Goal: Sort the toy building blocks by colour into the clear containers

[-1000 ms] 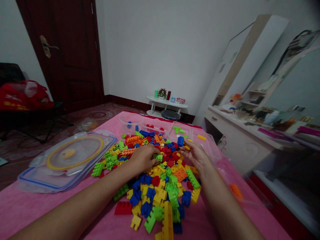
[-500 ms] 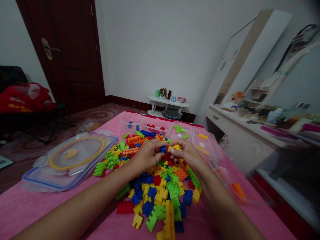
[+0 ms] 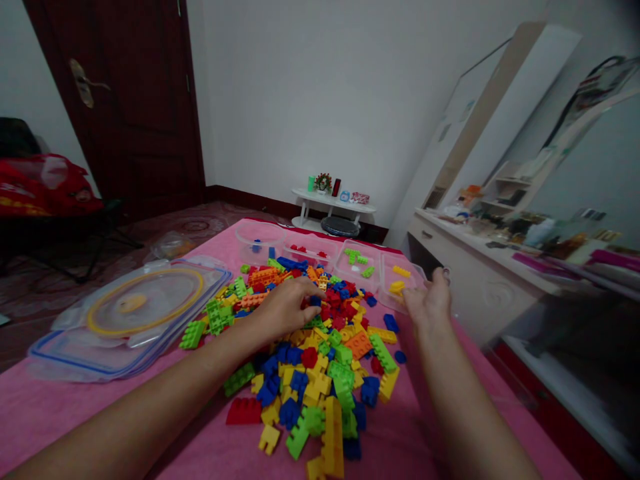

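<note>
A large heap of toy building bricks (image 3: 320,383) in yellow, blue, green, red and orange covers the middle of the pink cloth (image 3: 395,440). At the heap's upper part is my left hand (image 3: 287,305), its thumb and fingers closed on a small blue brick (image 3: 315,301). My right hand (image 3: 430,301) is at the right side of a clear plastic box (image 3: 385,299), fingers stretched and apart, holding nothing. Inside that box lie yellow bricks (image 3: 397,287), one of them close to my right thumb.
Clear boxes with green bricks (image 3: 355,256), red bricks (image 3: 323,254) and blue bricks (image 3: 257,245) line the far edge. Stacked clear lids (image 3: 165,347) lie at the left. A dressing table (image 3: 480,267) stands on the right.
My right hand has moved right from the heap to the box and let go of a yellow brick, now in the box. My left hand stays over the heap with the blue brick.
</note>
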`<action>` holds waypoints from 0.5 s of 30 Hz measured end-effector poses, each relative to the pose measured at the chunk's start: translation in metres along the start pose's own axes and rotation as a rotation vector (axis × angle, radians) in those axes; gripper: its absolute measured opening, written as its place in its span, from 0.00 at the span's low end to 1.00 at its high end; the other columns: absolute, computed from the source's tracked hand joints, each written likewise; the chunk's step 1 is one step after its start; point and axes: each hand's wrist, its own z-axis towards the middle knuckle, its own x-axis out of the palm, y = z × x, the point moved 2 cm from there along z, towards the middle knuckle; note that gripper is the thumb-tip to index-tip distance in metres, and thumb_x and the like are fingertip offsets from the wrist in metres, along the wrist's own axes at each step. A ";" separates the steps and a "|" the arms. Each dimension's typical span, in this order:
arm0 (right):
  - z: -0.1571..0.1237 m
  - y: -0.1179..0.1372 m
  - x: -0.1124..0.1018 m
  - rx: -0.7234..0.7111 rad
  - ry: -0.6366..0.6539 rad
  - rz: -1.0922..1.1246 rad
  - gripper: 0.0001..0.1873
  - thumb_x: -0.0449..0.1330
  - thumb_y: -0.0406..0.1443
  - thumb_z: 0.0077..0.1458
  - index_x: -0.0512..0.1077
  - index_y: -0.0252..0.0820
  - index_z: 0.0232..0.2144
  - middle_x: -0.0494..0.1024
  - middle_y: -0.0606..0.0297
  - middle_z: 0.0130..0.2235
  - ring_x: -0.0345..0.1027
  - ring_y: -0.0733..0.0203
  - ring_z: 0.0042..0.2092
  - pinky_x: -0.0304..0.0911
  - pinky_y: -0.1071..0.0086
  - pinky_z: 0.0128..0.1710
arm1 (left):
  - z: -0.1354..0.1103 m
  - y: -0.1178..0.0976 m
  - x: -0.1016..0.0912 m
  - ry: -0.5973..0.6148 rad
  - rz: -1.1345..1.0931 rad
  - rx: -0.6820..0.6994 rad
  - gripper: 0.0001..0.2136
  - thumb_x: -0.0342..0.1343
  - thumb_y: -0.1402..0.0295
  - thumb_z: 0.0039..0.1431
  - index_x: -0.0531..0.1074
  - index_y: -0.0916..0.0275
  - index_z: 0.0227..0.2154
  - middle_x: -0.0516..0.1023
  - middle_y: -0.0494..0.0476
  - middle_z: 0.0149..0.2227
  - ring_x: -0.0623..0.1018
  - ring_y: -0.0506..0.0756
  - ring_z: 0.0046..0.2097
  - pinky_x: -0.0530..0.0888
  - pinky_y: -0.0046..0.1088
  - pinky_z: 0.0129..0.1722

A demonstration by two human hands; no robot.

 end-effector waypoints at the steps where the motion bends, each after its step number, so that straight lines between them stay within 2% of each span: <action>1: -0.003 0.001 0.000 0.032 -0.061 0.011 0.15 0.49 0.48 0.54 0.63 0.44 0.33 0.70 0.63 0.39 0.67 0.62 0.45 0.66 0.65 0.43 | 0.000 0.000 0.000 0.001 -0.004 0.002 0.12 0.56 0.69 0.51 0.76 0.58 0.40 0.76 0.54 0.38 0.74 0.54 0.40 0.70 0.30 0.42; 3: -0.009 0.003 0.003 0.087 -0.133 0.014 0.14 0.52 0.47 0.52 0.64 0.44 0.32 0.70 0.63 0.40 0.67 0.63 0.45 0.65 0.67 0.44 | 0.000 -0.001 0.000 0.001 -0.008 0.009 0.12 0.55 0.69 0.52 0.76 0.59 0.40 0.76 0.55 0.39 0.74 0.54 0.40 0.70 0.29 0.42; 4: -0.012 0.004 0.005 0.088 -0.105 -0.008 0.13 0.53 0.46 0.51 0.64 0.43 0.32 0.70 0.63 0.40 0.67 0.64 0.45 0.65 0.68 0.43 | 0.000 -0.001 0.000 0.002 -0.010 0.012 0.12 0.55 0.69 0.52 0.76 0.59 0.40 0.76 0.55 0.38 0.74 0.54 0.40 0.70 0.29 0.42; 7: -0.021 0.008 0.012 0.005 0.066 -0.137 0.10 0.59 0.40 0.44 0.68 0.42 0.31 0.71 0.66 0.38 0.68 0.65 0.42 0.64 0.73 0.38 | -0.001 0.000 0.000 -0.001 -0.014 0.015 0.11 0.55 0.70 0.52 0.76 0.59 0.39 0.76 0.55 0.38 0.74 0.54 0.40 0.69 0.30 0.42; 10: -0.027 0.015 0.016 -0.074 0.195 -0.279 0.13 0.63 0.35 0.38 0.72 0.41 0.31 0.73 0.67 0.35 0.68 0.66 0.39 0.64 0.76 0.32 | 0.000 0.000 -0.001 -0.008 -0.013 0.020 0.12 0.55 0.71 0.52 0.76 0.59 0.39 0.76 0.55 0.38 0.74 0.54 0.41 0.69 0.30 0.43; 13: -0.034 0.037 0.015 -0.096 0.235 -0.270 0.13 0.64 0.32 0.36 0.73 0.39 0.30 0.75 0.65 0.34 0.70 0.64 0.37 0.65 0.74 0.32 | 0.001 -0.001 -0.005 -0.024 -0.009 0.024 0.11 0.54 0.71 0.52 0.76 0.59 0.39 0.76 0.55 0.39 0.74 0.55 0.42 0.69 0.31 0.44; 15: -0.041 0.064 0.011 -0.209 0.217 -0.195 0.12 0.63 0.31 0.37 0.73 0.38 0.30 0.76 0.64 0.35 0.71 0.63 0.37 0.67 0.72 0.32 | 0.001 -0.002 -0.007 -0.030 -0.015 0.025 0.11 0.54 0.71 0.53 0.76 0.60 0.39 0.76 0.56 0.39 0.74 0.55 0.43 0.69 0.31 0.45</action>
